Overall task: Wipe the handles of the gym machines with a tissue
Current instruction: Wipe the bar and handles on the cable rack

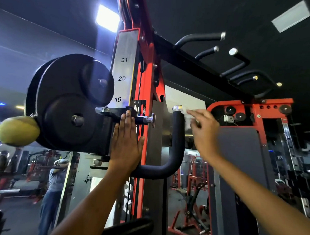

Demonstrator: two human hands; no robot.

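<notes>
A: What can be read here?

B: Three black numbers run down a silver metal strip point(124, 69) on the red upright point(144, 91), centre of the frame: 21 at the top, 20 under it, 19 lowest.

A: Anything else?

B: A small black label point(140, 107) sits just right of the 19, with white print too small to read. Low in the centre, large white letters point(127, 200) run sideways up the same upright, partly hidden by a forearm, and cannot be made out. Left of them a small black mark on a silver panel point(87, 181) is also unreadable.
</notes>
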